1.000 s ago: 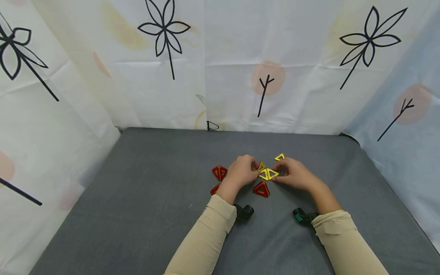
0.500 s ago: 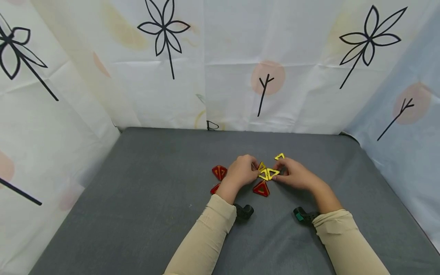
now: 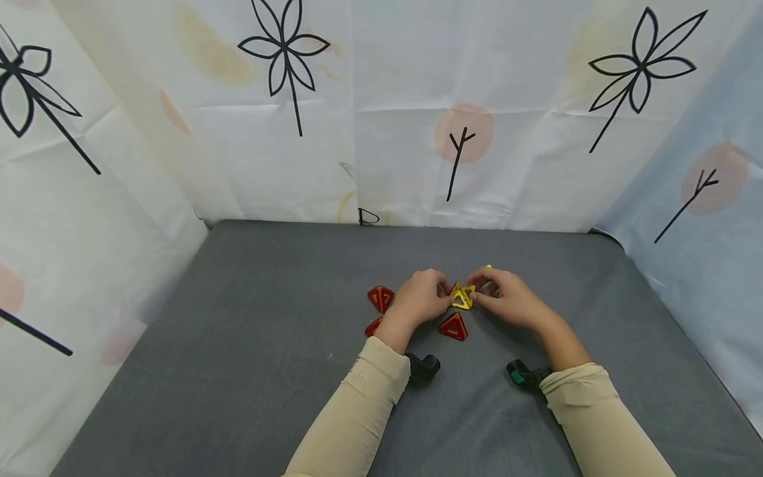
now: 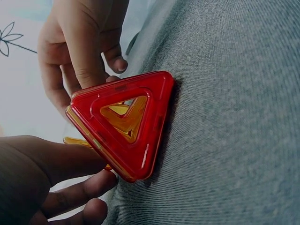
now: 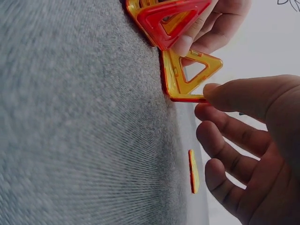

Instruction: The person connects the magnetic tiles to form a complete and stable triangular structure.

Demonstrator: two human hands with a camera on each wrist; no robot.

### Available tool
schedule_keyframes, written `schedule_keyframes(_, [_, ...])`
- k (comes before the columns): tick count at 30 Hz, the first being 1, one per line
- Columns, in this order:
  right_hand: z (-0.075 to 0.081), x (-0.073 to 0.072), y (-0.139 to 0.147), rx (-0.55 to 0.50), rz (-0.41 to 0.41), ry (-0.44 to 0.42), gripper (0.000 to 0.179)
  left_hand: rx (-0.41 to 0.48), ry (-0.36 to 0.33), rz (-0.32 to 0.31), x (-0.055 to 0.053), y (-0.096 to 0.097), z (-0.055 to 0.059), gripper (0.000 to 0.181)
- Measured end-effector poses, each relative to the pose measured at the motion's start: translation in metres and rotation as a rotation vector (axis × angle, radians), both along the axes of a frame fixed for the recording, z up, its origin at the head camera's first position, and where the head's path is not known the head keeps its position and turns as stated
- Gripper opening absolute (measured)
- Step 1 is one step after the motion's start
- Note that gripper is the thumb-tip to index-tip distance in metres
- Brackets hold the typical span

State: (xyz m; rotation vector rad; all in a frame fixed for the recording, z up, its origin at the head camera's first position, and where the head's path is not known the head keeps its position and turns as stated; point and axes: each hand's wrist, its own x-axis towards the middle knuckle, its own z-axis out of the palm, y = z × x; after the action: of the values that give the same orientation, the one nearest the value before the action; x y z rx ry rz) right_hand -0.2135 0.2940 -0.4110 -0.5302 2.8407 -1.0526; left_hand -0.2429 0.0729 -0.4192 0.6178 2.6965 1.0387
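Observation:
Yellow triangular magnetic tiles [image 3: 461, 304], joined along their edges, are between the two hands. My left hand [image 3: 417, 296] pinches them from the left, its thumb partly hidden behind a red piece in the left wrist view. On the right, my right hand [image 3: 511, 298] pinches a yellow triangular tile [image 5: 178, 84] between thumb and index finger, the other fingers loosely bent. That tile is tilted up off the cloth. Just in front of the hands stands a red-and-yellow pyramid of triangular tiles [image 4: 157, 105], covering part of the work in the left wrist view.
Left of the left hand is another red piece [image 3: 380, 298], and a further red piece [image 3: 372, 326] is partly covered by the wrist. Beyond the right hand lies a single yellow tile [image 5: 193, 171]. Grey cloth [image 3: 268, 331] covers the table, with patterned curtains [image 3: 405, 132] behind.
My right hand has shifted slightly up and left, folding its yellow tile from flat to tilted against the others. It now covers most of the far yellow tile. The left hand stays nearly still.

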Motion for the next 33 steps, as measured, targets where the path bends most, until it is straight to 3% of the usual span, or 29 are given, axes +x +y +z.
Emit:
schedule_keyframes(6, [-0.001,0.001,-0.002,-0.022,0.013,0.048,0.028,0.005,0.001,-0.012,0.001,0.0,-0.001,0.011])
schedule_keyframes(19, [0.002,0.001,-0.003,-0.027,0.009,0.063,0.026,0.004,0.009,-0.028,-0.002,-0.001,-0.001,0.012])
schedule_keyframes(28, [-0.001,-0.002,0.006,0.01,-0.062,0.073,0.028,0.017,-0.007,-0.021,-0.001,-0.001,-0.001,0.015])
schedule_keyframes(33, [-0.005,-0.004,0.013,0.056,-0.08,0.078,0.038,0.018,-0.007,-0.023,-0.001,-0.001,0.0,0.015])
